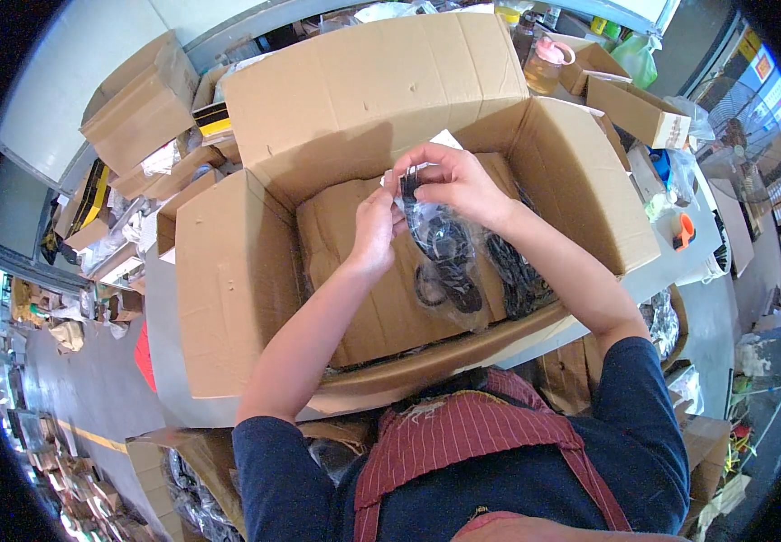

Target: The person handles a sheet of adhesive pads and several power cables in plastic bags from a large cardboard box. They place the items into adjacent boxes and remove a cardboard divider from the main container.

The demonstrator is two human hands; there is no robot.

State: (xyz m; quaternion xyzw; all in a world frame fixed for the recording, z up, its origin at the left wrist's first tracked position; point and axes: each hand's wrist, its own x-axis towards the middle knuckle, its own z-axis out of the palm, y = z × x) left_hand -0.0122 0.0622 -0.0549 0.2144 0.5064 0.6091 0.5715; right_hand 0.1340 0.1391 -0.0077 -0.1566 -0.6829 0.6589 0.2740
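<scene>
A large open cardboard box [363, 307] stands before me, its flaps folded outward. Above its inside hangs a clear plastic bag [449, 253] with black, looped, cable-like parts in it. My right hand [453, 181] pinches the bag's gathered top, thumb against fingers. Close beside it, my left hand [376, 228] has its fingers closed at the bag's upper edge, next to a bit of white material; its exact grip is partly hidden. Inside the box at the right lies another clear bag of black parts [519, 275]. A flat cardboard sheet [354, 316] covers much of the box's bottom.
A pink-lidded jug [546, 65] and small open cartons [639, 113] stand behind the box at the right. More cartons [142, 104] are stacked at the far left. An orange object [684, 232] sits on the table's right side. Bagged black goods [196, 497] lie low at the left.
</scene>
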